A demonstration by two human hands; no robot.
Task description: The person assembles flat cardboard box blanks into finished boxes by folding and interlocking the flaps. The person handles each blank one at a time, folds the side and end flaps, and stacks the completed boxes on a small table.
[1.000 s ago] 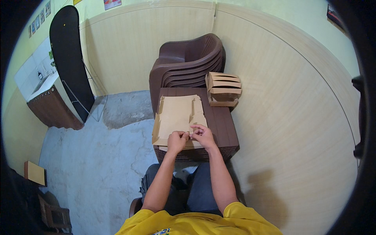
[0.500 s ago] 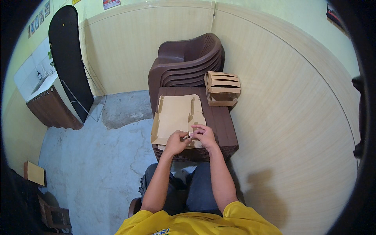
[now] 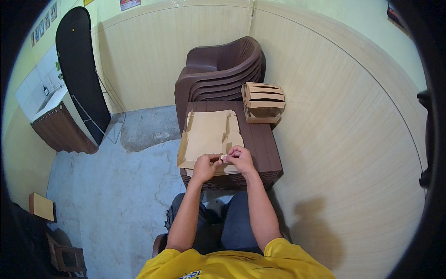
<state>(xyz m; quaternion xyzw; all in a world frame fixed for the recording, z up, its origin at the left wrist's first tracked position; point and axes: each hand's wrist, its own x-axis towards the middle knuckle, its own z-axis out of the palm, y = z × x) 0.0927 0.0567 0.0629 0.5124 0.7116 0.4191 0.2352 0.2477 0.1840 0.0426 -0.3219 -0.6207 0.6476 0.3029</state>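
A flat brown cardboard box blank (image 3: 206, 132) lies on the brown table, with its left and near edges folded up. More cardboard sheets (image 3: 222, 173) show beneath its near edge. My left hand (image 3: 207, 167) pinches the blank's near edge, thumb and fingers together. Close beside it, my right hand (image 3: 241, 160) is closed in a pinch at the near right corner. A small pale bit shows between the fingertips; whether it is a flap of the blank, I cannot tell.
The brown woven-sided table (image 3: 262, 144) stands against stacked brown plastic chairs (image 3: 220, 69). Several folded cardboard boxes (image 3: 263, 103) are piled at its far right corner. A black ironing board (image 3: 79, 69) leans at the left, near a sink counter (image 3: 53, 102).
My right fingers have curled in closer at the corner, and the pale bit between the fingertips shows more. My left hand stays at the near edge. The whole view has shifted slightly.
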